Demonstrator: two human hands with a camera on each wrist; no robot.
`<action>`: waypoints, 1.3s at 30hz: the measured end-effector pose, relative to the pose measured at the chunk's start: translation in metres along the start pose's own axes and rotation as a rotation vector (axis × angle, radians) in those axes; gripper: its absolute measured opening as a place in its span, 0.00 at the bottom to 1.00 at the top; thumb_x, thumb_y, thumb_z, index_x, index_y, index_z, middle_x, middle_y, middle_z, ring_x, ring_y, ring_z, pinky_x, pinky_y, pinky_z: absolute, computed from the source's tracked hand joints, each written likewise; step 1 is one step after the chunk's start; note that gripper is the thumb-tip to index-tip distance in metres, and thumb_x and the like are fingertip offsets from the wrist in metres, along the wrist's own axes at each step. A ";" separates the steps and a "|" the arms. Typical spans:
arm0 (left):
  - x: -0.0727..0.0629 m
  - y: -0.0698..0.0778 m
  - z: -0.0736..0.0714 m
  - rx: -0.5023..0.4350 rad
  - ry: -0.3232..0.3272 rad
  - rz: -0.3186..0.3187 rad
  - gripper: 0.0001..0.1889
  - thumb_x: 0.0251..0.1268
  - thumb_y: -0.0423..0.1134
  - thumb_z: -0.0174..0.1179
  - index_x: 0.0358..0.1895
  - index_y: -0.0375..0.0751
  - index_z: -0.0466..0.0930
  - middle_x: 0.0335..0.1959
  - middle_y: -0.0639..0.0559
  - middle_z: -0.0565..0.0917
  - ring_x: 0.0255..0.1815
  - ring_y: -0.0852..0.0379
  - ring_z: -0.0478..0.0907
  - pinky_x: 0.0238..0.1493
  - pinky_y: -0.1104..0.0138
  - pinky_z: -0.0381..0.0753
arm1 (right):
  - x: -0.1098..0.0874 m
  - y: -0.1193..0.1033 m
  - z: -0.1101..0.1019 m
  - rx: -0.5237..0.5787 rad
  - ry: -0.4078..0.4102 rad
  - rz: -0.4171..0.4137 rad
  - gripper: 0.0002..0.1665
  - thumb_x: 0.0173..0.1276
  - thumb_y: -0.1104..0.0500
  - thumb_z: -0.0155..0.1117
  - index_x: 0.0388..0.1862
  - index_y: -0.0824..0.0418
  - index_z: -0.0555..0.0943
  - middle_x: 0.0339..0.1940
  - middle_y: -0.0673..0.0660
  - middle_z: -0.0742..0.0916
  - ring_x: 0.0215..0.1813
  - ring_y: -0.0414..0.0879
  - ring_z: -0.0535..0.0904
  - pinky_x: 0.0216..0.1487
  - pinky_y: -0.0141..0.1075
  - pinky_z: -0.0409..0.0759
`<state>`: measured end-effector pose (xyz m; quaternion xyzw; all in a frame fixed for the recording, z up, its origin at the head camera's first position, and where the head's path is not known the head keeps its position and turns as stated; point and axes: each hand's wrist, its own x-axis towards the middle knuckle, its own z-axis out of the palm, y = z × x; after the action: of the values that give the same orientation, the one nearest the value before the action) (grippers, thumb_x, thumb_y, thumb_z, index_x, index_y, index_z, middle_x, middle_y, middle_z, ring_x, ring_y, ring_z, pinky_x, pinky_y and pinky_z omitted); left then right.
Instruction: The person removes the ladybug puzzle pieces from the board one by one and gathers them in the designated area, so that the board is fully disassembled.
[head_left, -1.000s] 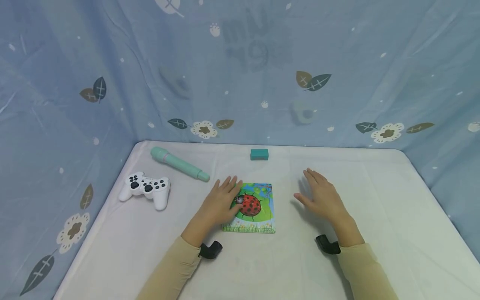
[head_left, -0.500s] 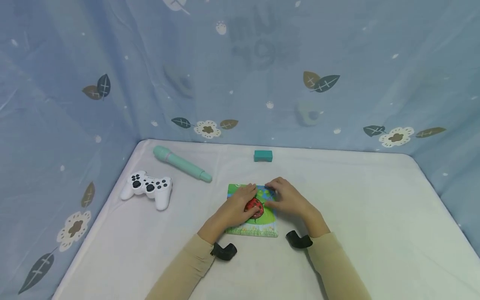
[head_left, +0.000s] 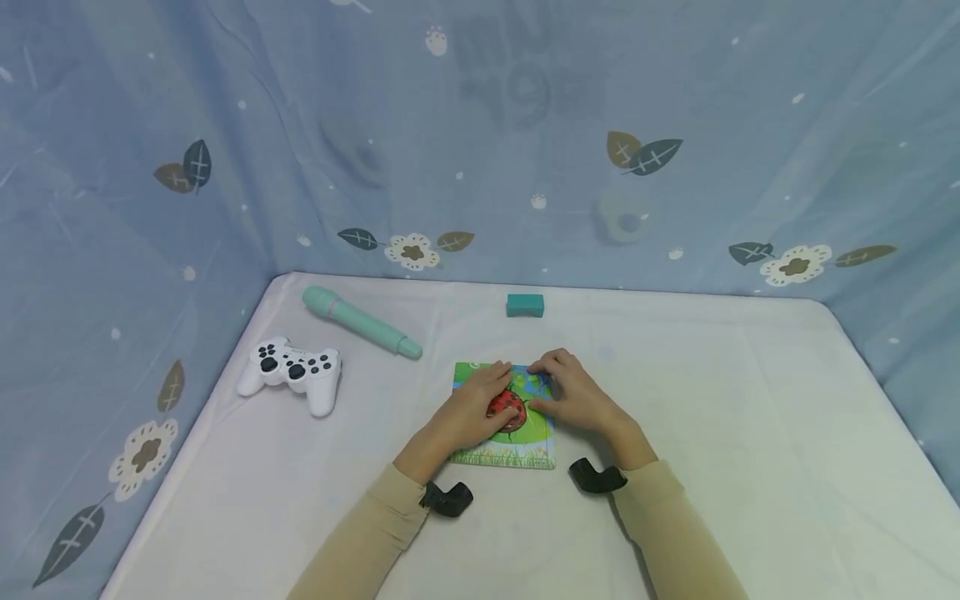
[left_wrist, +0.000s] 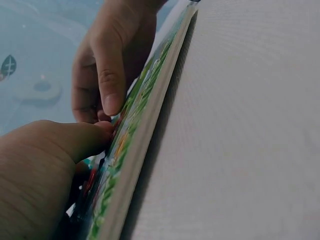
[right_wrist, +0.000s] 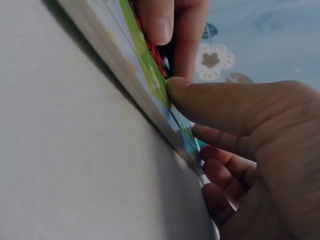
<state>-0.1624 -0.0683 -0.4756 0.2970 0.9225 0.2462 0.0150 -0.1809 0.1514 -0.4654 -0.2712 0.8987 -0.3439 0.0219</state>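
Observation:
A square ladybug puzzle (head_left: 502, 454) with a thick pale edge lies on the white table, below the middle of the head view. My left hand (head_left: 468, 415) rests across its left and middle part, fingers straight together, covering part of the red ladybug. From the right, my right hand (head_left: 581, 400) reaches over the upper right corner with bent fingers. In the right wrist view its thumb (right_wrist: 215, 102) touches the printed face, and the curled fingers (right_wrist: 227, 167) meet the puzzle's edge at the corner. The left thumb (left_wrist: 82, 137) lies against the face in the left wrist view.
A white game controller (head_left: 292, 371) and a mint-green toy microphone (head_left: 362, 322) lie on the left of the table (head_left: 750, 417). A teal block (head_left: 525, 305) sits behind the puzzle, near the back edge. Blue patterned cloth (head_left: 480, 167) hangs behind and at the sides.
My right hand has come left from the bare table onto the puzzle's upper right corner, its fingers bending. My left hand has slid slightly right over the puzzle. Little differs from half a second ago.

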 end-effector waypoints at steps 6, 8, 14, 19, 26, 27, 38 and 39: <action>0.001 0.000 0.001 0.011 0.001 0.012 0.33 0.67 0.52 0.55 0.69 0.36 0.64 0.72 0.44 0.63 0.74 0.48 0.58 0.72 0.54 0.62 | 0.000 0.001 0.004 0.034 -0.001 0.046 0.27 0.57 0.54 0.72 0.53 0.64 0.75 0.54 0.61 0.72 0.58 0.54 0.67 0.63 0.53 0.71; 0.001 -0.001 0.002 0.024 -0.009 0.010 0.33 0.68 0.53 0.55 0.69 0.37 0.64 0.72 0.45 0.62 0.74 0.49 0.58 0.73 0.55 0.61 | -0.001 0.001 0.006 0.053 -0.006 0.059 0.28 0.57 0.54 0.72 0.53 0.64 0.75 0.54 0.61 0.71 0.58 0.54 0.66 0.62 0.53 0.70; 0.000 0.000 0.000 0.033 0.004 0.012 0.33 0.67 0.52 0.56 0.69 0.37 0.64 0.72 0.45 0.63 0.74 0.51 0.58 0.74 0.55 0.59 | 0.000 0.001 0.007 0.066 0.000 0.039 0.28 0.57 0.54 0.72 0.53 0.63 0.72 0.53 0.60 0.72 0.56 0.53 0.65 0.59 0.51 0.70; -0.001 -0.001 0.001 0.025 0.014 0.012 0.33 0.67 0.52 0.56 0.69 0.37 0.64 0.72 0.45 0.63 0.74 0.50 0.58 0.74 0.55 0.59 | -0.001 0.002 0.002 0.110 -0.009 0.026 0.26 0.58 0.62 0.69 0.55 0.63 0.72 0.53 0.59 0.75 0.55 0.52 0.69 0.59 0.49 0.71; -0.002 -0.003 0.005 0.015 0.012 0.006 0.33 0.67 0.53 0.56 0.70 0.38 0.63 0.72 0.45 0.63 0.74 0.50 0.57 0.75 0.56 0.58 | -0.004 0.004 0.000 0.130 -0.011 0.017 0.26 0.59 0.65 0.67 0.58 0.63 0.74 0.53 0.58 0.78 0.53 0.49 0.74 0.56 0.47 0.77; -0.002 -0.003 0.005 0.017 0.014 0.007 0.33 0.67 0.53 0.56 0.70 0.38 0.63 0.72 0.46 0.63 0.74 0.51 0.57 0.75 0.57 0.57 | -0.004 0.004 0.000 0.120 -0.001 0.015 0.26 0.59 0.65 0.67 0.58 0.63 0.75 0.53 0.58 0.78 0.52 0.49 0.75 0.54 0.46 0.77; -0.003 -0.003 0.005 0.029 0.014 0.015 0.32 0.68 0.52 0.55 0.69 0.36 0.65 0.73 0.48 0.62 0.74 0.52 0.57 0.75 0.57 0.58 | -0.010 0.003 -0.015 0.098 0.113 0.079 0.25 0.59 0.68 0.65 0.58 0.64 0.76 0.53 0.61 0.77 0.53 0.55 0.77 0.56 0.49 0.79; -0.003 -0.003 0.005 0.031 0.015 0.015 0.32 0.68 0.52 0.55 0.68 0.36 0.65 0.73 0.48 0.62 0.74 0.52 0.57 0.75 0.57 0.57 | -0.011 0.005 -0.019 0.095 0.121 0.079 0.25 0.59 0.69 0.65 0.58 0.65 0.76 0.53 0.62 0.77 0.53 0.56 0.77 0.56 0.50 0.79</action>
<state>-0.1607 -0.0696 -0.4813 0.3022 0.9240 0.2343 0.0015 -0.1778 0.1711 -0.4556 -0.2128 0.8912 -0.4006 -0.0059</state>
